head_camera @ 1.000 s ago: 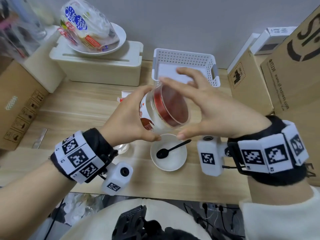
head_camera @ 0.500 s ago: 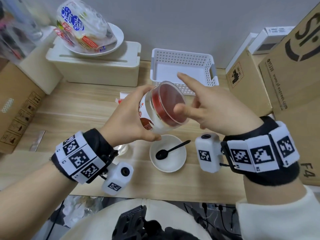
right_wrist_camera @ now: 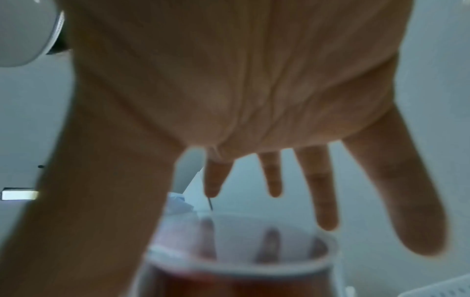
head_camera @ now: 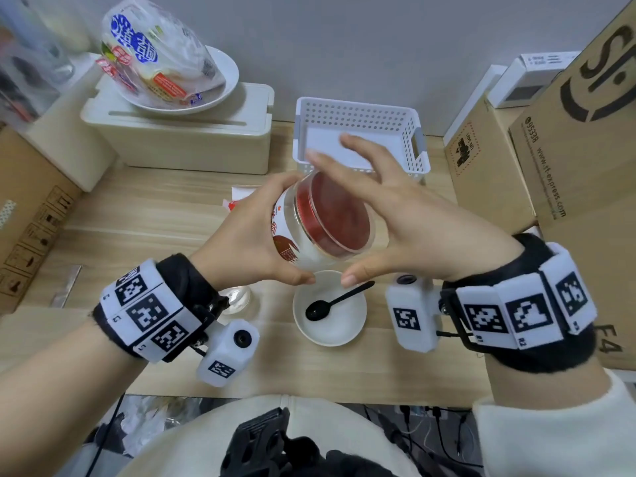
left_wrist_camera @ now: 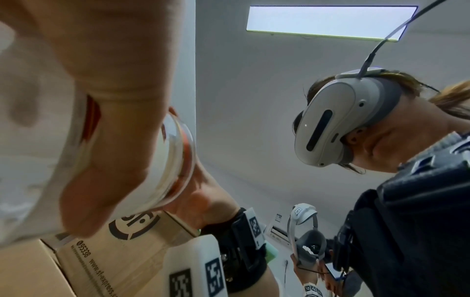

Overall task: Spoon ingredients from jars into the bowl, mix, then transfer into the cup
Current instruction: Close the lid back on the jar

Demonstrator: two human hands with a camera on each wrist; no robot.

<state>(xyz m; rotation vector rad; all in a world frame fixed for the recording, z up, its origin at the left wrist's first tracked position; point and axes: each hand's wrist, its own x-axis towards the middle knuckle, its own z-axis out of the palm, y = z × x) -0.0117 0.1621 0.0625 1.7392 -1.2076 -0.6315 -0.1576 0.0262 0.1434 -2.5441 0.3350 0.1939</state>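
In the head view the left hand (head_camera: 247, 235) grips a glass jar (head_camera: 309, 232) with a red lid (head_camera: 335, 218), tilted so that the lid faces the person, in the air above the white bowl (head_camera: 328, 321). The right hand (head_camera: 409, 218) is wide, its fingers spread and straight around the lid; whether they touch it I cannot tell. A black spoon (head_camera: 330, 302) lies in the bowl, handle toward 2 o'clock. At 12 o'clock from the bowl stands a white basket (head_camera: 361, 132) on the wooden table (head_camera: 137, 215). The right wrist view shows the spread fingers (right_wrist_camera: 320, 191) mirrored in the lid below them. Only the left wrist view shows the headset (left_wrist_camera: 338, 120) worn by the person.
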